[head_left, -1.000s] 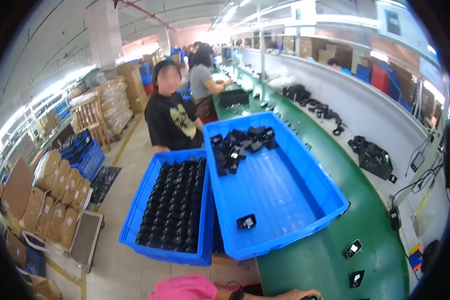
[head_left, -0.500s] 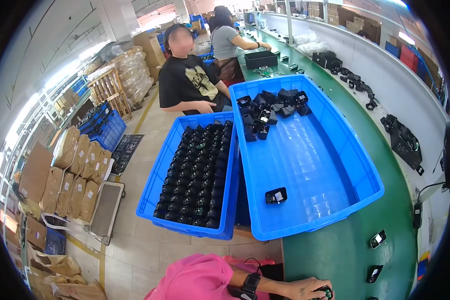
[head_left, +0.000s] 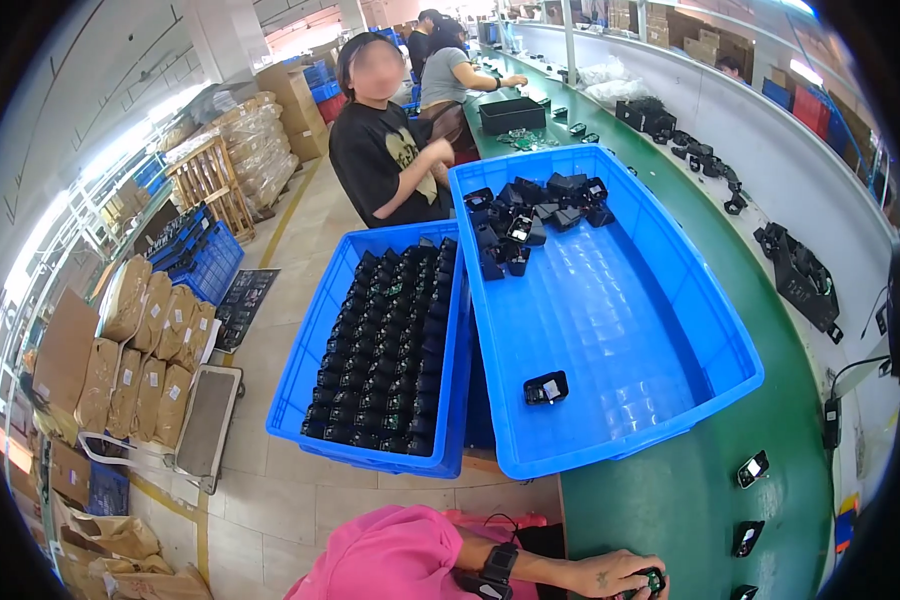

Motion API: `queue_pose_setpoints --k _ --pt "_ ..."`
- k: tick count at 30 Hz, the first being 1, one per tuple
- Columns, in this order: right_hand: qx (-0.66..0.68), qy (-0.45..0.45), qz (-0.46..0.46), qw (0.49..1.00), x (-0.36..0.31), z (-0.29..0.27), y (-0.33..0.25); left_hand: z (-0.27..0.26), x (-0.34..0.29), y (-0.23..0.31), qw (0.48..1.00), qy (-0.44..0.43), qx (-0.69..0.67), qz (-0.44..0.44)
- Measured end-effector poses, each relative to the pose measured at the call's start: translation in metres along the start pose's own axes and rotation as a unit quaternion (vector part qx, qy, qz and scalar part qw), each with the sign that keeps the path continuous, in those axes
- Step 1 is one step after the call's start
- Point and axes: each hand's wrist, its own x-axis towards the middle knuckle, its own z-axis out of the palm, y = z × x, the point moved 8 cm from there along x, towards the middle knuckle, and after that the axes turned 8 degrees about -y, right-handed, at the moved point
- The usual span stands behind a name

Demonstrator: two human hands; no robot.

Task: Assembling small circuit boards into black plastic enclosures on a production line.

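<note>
At the lower edge, my left hand, on an arm with a pink sleeve and black wrist band, is closed round a small part with a green circuit board. My fingers cover most of that part, just above the green bench top. Nothing of my right hand shows. To the right of my hand lie small black housings, one with a pale face and another farther down. A single black housing rests in the near end of the large blue bin.
Black housings are heaped at that bin's far end. Left of it, a lower blue crate holds packed rows of black parts. A co-worker stands behind the crate. A cart with brown packages stands on the left.
The co-worker behind the crate has straightened and raised a hand toward the chest. A further person shows in the back. My left hand keeps its hold; the view has shifted slightly.
</note>
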Motion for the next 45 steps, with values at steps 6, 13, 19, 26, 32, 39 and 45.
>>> queue_pose_setpoints --k 6,13,19,26,32,39,45 --pt "-0.003 0.0 0.006 1.0 0.0 -0.001 -0.003 0.005 0.0 -0.014 0.999 0.0 -0.035 0.011" --pt "0.009 0.004 0.015 1.0 -0.001 0.0 0.001 0.004 -0.001 -0.005 0.999 -0.034 -0.024 -0.021" --pt "0.008 0.0 -0.004 1.0 -0.002 0.002 -0.003 0.007 0.0 -0.017 0.999 -0.029 -0.026 -0.01" --pt "0.032 -0.007 -0.007 0.999 -0.002 0.002 -0.002 0.006 -0.001 -0.01 0.988 -0.052 -0.142 -0.018" --pt "0.033 -0.014 0.02 0.999 -0.001 0.005 0.014 0.004 0.0 -0.017 0.997 -0.036 -0.062 -0.033" --pt "-0.012 -0.002 -0.026 1.0 0.002 0.003 -0.006 0.0 -0.001 -0.005 0.993 -0.005 -0.112 0.046" --pt "-0.007 -0.007 -0.043 0.999 0.001 0.006 0.002 -0.007 -0.001 0.002 0.999 -0.017 -0.03 -0.003"
